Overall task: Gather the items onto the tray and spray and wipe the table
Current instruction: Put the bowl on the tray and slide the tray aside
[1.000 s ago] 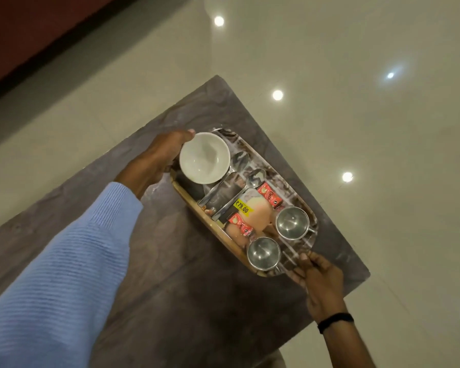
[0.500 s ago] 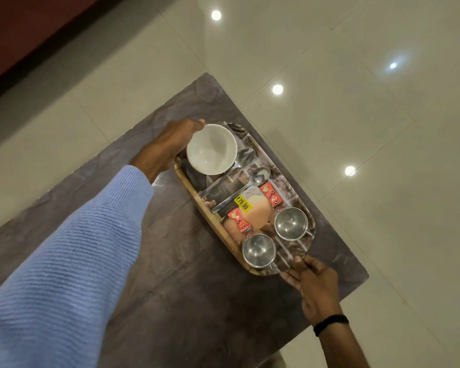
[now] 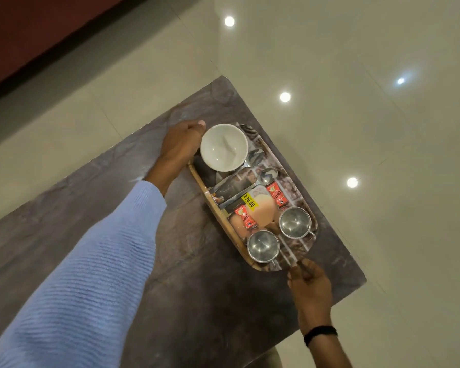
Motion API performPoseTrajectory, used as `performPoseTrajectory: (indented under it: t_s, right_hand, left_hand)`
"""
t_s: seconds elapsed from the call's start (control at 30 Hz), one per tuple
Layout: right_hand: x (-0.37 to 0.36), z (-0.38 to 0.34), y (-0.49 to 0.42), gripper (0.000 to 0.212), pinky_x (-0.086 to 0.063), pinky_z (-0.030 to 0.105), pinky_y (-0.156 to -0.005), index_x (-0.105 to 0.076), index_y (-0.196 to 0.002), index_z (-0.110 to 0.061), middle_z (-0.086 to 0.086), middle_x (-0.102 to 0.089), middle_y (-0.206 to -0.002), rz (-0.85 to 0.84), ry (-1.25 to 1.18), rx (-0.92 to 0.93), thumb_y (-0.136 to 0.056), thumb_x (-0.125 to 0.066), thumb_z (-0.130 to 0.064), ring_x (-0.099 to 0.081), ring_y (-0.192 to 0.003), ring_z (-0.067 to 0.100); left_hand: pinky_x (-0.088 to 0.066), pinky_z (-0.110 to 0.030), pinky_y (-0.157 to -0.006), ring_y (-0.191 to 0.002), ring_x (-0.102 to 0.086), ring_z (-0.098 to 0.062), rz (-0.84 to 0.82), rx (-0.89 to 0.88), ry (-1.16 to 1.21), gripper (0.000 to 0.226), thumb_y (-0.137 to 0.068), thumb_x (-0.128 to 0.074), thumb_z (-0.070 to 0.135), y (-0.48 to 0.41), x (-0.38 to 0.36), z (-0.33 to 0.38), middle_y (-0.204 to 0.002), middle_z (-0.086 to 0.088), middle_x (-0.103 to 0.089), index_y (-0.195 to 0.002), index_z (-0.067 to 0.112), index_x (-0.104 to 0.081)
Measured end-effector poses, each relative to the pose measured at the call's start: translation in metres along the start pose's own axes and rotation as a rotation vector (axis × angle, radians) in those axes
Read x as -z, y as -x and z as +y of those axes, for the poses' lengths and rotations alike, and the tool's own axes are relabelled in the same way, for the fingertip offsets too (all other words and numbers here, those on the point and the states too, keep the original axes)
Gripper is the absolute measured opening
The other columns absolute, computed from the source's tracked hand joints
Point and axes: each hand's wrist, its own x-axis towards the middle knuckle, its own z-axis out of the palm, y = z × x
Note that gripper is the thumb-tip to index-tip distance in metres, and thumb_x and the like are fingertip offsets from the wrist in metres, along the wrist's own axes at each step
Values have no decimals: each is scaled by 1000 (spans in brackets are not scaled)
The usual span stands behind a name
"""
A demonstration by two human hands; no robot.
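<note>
The oval tray with a wooden rim lies along the right side of the dark table. It carries a white bowl, two steel cups, two spoons, a food packet with a yellow price tag and two red sachets. My left hand grips the tray's far end beside the bowl. My right hand pinches the near end of the rim.
The table's right edge and near right corner are close to the tray. Glossy tiled floor surrounds the table, and a dark red wall runs along the upper left.
Both hands keep their hold on the tray. The tray has shifted slightly toward the table's far corner, and the view has moved a little.
</note>
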Motion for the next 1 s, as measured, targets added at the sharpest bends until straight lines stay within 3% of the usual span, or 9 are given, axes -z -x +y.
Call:
performPoseTrajectory:
  t_s: [0.1,0.23,0.33,0.53,0.67,0.73,0.8,0.9,1.0]
  right_hand:
    - [-8,0,24,28,-54,53,-93,-65,-114,-10,9,-74,-93,7,23,23,-87,-69,-5,-70,-92,30]
    - [-22,-5,65,21,-54,46,-93,-63,-110,-16,6,-74,-93,-73,61,56,-90,-70,-15,-69,-91,25]
    - [-37,-12,93,22,-52,43,-94,-59,-110,-20,7,-72,-91,-173,88,156,-91,-70,-14,-67,-92,25]
    - [-94,-24,149,14,-51,48,-97,-67,-95,-28,14,-74,-98,-310,334,465,-89,-72,-16,-69,-101,33]
    - [-146,-26,198,18,-52,49,-97,-72,-105,0,19,-74,-108,-393,451,675,-91,-71,-11,-69,-104,36]
    - [-174,-20,226,21,-55,27,-89,-67,-108,8,23,-73,-104,-462,429,687,-92,-68,-5,-71,-91,24]
    - [-202,-10,255,21,-45,2,-67,-62,-109,15,22,-69,-98,-521,431,716,-93,-65,2,-63,-69,-2]
    - [-243,14,304,23,-44,1,-61,-58,-111,21,23,-64,-99,-567,404,782,-91,-62,9,-60,-60,-9]
    - [-277,44,368,22,-43,0,-62,-60,-110,17,21,-65,-97,-582,444,864,-92,-64,6,-56,-68,5]
  left_hand:
    - [-36,-21,-60,-82,-58,-10,100,24,-20,32,-100,-49,44,29,18,-19,-96,4,-65,-105,18,-67]
    - [-38,-25,-81,-100,-57,-15,163,89,-9,38,-99,-49,47,71,50,-54,-112,5,-63,-122,20,-63]
    - [-37,-24,-84,-106,-58,-15,215,153,46,42,-98,-51,49,105,80,-91,-126,2,-64,-128,22,-62]
    - [-37,-23,-84,-100,-58,-13,376,260,222,32,-98,-54,42,181,153,-177,-113,2,-68,-118,20,-67]
    - [-36,-21,-82,-98,-61,-16,496,343,322,29,-98,-56,37,234,201,-246,-99,3,-65,-114,15,-67]
    - [-38,-22,-82,-98,-62,-18,553,382,385,27,-98,-57,36,259,223,-282,-100,-1,-68,-113,15,-67]
    - [-42,-24,-85,-100,-64,-20,605,411,445,27,-97,-58,35,285,242,-320,-106,-5,-71,-114,16,-67]
    - [-42,-22,-89,-102,-63,-18,665,434,489,29,-98,-57,35,326,274,-374,-111,-4,-70,-117,15,-66]
    - [-39,-20,-85,-96,-58,-13,734,456,517,25,-99,-57,33,374,312,-423,-104,3,-66,-113,15,-66]
